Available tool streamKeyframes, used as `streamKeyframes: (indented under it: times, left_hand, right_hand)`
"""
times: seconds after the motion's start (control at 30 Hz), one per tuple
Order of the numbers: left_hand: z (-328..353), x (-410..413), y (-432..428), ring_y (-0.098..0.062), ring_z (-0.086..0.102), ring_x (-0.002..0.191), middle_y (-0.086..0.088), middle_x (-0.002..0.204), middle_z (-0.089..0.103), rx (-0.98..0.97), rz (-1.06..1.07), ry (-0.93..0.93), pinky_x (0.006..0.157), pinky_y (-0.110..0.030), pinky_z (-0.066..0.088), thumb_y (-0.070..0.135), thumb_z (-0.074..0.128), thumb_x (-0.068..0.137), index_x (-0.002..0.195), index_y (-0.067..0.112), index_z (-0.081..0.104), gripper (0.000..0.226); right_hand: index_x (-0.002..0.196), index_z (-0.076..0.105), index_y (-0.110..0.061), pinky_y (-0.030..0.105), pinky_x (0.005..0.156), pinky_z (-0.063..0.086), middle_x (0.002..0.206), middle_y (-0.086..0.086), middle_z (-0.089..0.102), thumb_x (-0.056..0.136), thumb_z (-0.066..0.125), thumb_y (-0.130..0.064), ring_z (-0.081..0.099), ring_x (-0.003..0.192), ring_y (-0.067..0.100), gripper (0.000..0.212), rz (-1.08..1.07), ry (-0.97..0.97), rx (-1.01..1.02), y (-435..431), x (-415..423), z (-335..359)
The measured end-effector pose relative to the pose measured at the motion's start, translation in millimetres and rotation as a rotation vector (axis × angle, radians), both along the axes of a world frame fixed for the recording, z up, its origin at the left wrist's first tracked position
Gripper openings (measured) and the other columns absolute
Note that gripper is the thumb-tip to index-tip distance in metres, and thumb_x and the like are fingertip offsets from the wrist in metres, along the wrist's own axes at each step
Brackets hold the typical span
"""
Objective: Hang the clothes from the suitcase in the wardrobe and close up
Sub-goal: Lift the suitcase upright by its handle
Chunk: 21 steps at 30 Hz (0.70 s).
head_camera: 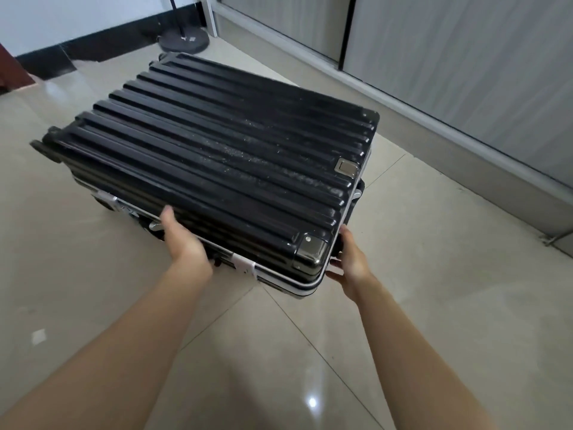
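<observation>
Black and ribbed, the hard-shell suitcase [217, 150] lies flat on the pale tiled floor [279, 352], filling the middle of my view. Its lid is down on a silver frame. Its long axis runs from ten o'clock to four o'clock, with a wheel [43, 147] at the nine o'clock corner and a metal corner cap [311, 249] at the five o'clock corner, nearest me.

The left hand [183, 240] grips the long near side at about seven o'clock of the case. Its thumb lies on top of the lid edge and its fingers are tucked under, out of my sight. It sits between two silver latches, one [245, 268] just to its right and the other [108, 201] further left along the same side.

The right hand [350, 262] holds the short end just past the corner cap, at five o'clock. Its fingers are curled against the end wall and its thumb is low, beside the frame.

At two o'clock, near the case, stand the grey sliding doors of the wardrobe [449, 57], drawn to. At twelve o'clock, just beyond the far corner, a round dark lamp base [183, 41] rests on the tiles.
</observation>
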<state>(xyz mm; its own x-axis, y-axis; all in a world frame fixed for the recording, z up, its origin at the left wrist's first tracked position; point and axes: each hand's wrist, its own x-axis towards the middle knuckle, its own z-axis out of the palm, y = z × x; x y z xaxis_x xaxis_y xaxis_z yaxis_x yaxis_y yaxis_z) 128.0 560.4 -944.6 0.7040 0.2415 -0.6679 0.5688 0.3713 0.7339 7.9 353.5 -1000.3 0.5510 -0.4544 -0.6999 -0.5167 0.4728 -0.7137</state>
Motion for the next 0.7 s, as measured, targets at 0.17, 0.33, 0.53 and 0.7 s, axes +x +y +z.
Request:
streamKeyframes:
  times: [0.17,0.33,0.53,0.7]
  left_hand:
    - [-2,-21,3,-0.025,0.052,0.124,0.004,0.140,0.051,0.017,-0.248,-0.067,0.108,-0.050,0.038,0.078,0.071,0.042,0.145,0.036,0.033,0.117]
    - [2,-28,-3,-0.031,0.045,0.127,0.001,0.147,0.040,0.178,-0.440,-0.070,0.104,-0.054,0.041,0.061,0.079,0.053,0.150,0.041,0.014,0.118]
    - [3,-36,8,-0.032,0.050,0.121,-0.004,0.142,0.043,0.206,-0.418,-0.090,0.102,-0.052,0.044,0.065,0.068,0.038,0.148,0.042,0.019,0.122]
    - [-1,-40,3,-0.032,0.038,0.134,-0.007,0.154,0.030,0.285,-0.350,-0.122,0.111,-0.045,0.032,0.059,0.063,0.076,0.154,0.032,0.011,0.097]
  right_hand:
    - [0.099,0.066,-0.025,0.037,0.079,0.047,0.095,0.000,0.069,0.095,0.044,-0.055,0.060,0.088,0.020,0.038,-0.177,-0.076,0.094,-2,28,-12]
    - [0.099,0.068,-0.020,0.036,0.076,0.051,0.084,-0.001,0.069,0.088,0.058,-0.051,0.062,0.079,0.019,0.034,-0.290,-0.121,0.118,-7,37,-32]
    - [0.089,0.059,-0.008,0.027,0.060,0.050,0.078,0.005,0.057,0.092,0.057,-0.012,0.052,0.063,0.015,0.005,-0.506,0.023,0.079,-4,16,-50]
    - [0.092,0.053,-0.002,0.029,0.058,0.053,0.079,0.010,0.053,0.090,0.059,0.000,0.055,0.066,0.024,0.006,-0.518,-0.026,-0.130,-13,5,-16]
